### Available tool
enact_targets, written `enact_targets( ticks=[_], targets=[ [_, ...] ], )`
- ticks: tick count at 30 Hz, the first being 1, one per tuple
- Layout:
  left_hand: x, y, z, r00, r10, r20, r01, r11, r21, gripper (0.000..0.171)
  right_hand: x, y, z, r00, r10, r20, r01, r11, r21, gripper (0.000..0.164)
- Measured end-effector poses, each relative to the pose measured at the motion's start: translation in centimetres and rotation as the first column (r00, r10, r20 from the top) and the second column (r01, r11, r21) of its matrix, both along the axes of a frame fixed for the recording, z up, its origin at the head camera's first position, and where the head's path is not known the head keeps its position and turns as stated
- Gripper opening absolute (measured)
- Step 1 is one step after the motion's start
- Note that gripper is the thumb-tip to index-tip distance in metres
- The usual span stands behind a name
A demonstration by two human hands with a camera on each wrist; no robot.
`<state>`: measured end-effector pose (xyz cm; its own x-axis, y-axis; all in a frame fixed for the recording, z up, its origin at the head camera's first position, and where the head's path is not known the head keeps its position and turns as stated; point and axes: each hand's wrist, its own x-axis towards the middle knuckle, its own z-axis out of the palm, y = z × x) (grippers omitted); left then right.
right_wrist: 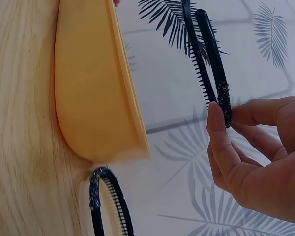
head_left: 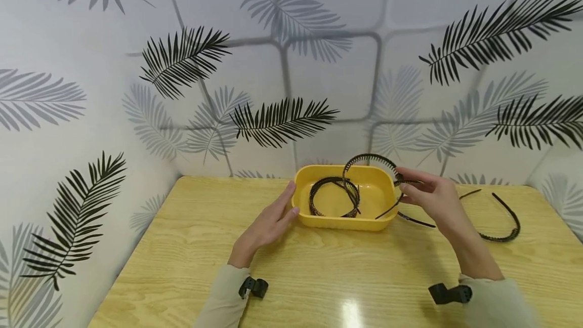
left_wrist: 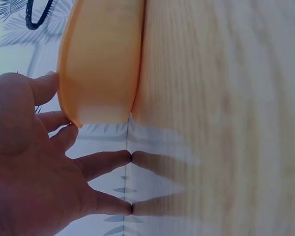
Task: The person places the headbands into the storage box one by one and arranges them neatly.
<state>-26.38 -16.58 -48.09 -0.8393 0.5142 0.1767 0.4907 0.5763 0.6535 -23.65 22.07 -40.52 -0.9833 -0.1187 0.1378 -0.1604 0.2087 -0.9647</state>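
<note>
While pinching at least one black headband over the yellow basin with right hand, touches basin rim with straight-fingered left hand; partly hides other headbands on counter.

A bench topped in yellowish, wood-grained material reaches to a pale wall along its far edge, and more of the same pale surface, a left wall, rises beside its left edge, meeting the other near the far left corner. Black leaves and softer grey leaves are printed over both walls, with blurred grey bands marking out large rounded panels above the far edge. The light is fairly even, with a white glare on the bench toward its near side, right of the middle.
</note>
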Motion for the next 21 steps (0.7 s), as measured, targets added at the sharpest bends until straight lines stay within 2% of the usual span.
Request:
enact_targets(
  ticks=[9,16,21],
  targets=[
    [0.2,0.2,0.2,1.0,0.005,-0.001,-0.005,1.0,0.024,0.064,-1.9,-2.3,-1.0,1.0,0.018,0.012,-0.017,0.998,-0.061,0.046],
    [0.2,-0.1,-0.1,1.0,0.004,0.005,-0.004,1.0,0.009,0.064,-3.0,-4.1,-2.5,0.998,0.045,0.033,-0.04,0.991,-0.126,0.045],
    [0.1,0.1,0.3,1.0,-0.014,0.012,0.014,1.0,0.022,0.064,-3.7,-4.7,-3.1,0.999,0.024,0.035,-0.018,0.984,-0.178,0.045]
  ],
)
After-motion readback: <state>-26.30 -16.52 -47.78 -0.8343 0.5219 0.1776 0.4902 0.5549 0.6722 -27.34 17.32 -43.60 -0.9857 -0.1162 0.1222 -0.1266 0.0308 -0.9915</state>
